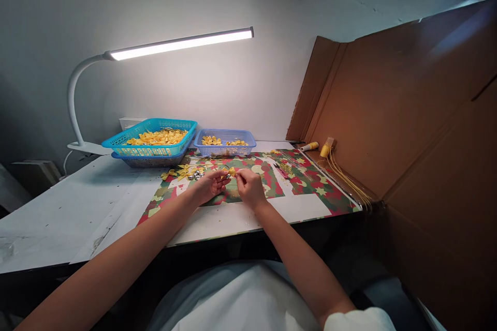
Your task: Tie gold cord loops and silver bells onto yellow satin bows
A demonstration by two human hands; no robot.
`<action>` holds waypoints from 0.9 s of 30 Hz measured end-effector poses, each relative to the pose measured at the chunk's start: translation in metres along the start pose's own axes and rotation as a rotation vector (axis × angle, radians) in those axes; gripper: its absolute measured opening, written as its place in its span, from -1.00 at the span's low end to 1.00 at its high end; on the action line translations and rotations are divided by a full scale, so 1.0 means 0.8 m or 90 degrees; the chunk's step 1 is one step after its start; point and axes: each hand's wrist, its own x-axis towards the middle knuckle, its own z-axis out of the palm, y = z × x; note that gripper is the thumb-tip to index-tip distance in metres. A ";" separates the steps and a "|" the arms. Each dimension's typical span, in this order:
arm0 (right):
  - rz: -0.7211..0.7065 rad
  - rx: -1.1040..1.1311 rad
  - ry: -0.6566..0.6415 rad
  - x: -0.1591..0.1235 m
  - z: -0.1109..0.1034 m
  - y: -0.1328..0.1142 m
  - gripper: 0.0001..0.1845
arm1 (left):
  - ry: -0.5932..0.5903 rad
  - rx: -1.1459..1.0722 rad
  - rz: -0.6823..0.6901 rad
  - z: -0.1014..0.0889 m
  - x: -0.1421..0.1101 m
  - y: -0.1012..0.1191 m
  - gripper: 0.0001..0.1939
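A small yellow ribbon bow (232, 171) is held between my two hands above the patterned mat. My left hand (210, 187) is closed at its left side, palm partly turned up and fingers curled. From the right, my right hand (250, 186) pinches the bow's other side between thumb and fingertips. A thin dark curved strand arches by the left fingers; what it belongs to is too small to tell. Left of my hands lie loose yellow bows (184, 171) and a little pile of shiny silver pieces (195, 175).
A turquoise basket (112, 143) of yellow bows is stacked on another basket, beside a blue-violet basket (248, 148). Pink-handled tool (281, 170) and gold beads (286, 168) lie right. Thread spools (310, 146) stand near a cardboard wall (388, 98). A lamp (182, 44) hangs overhead.
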 end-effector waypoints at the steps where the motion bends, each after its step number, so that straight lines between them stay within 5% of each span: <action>1: 0.002 0.001 0.001 0.000 0.000 0.000 -0.74 | 0.002 -0.002 0.002 0.001 -0.001 0.000 -0.87; 12: -0.013 -0.019 -0.016 0.000 0.000 0.002 -0.72 | 0.008 0.002 0.004 0.002 -0.002 0.000 -0.84; 27: -0.105 -0.242 -0.088 -0.001 -0.005 -0.003 -0.72 | 0.037 0.045 0.005 0.009 -0.005 0.000 -0.83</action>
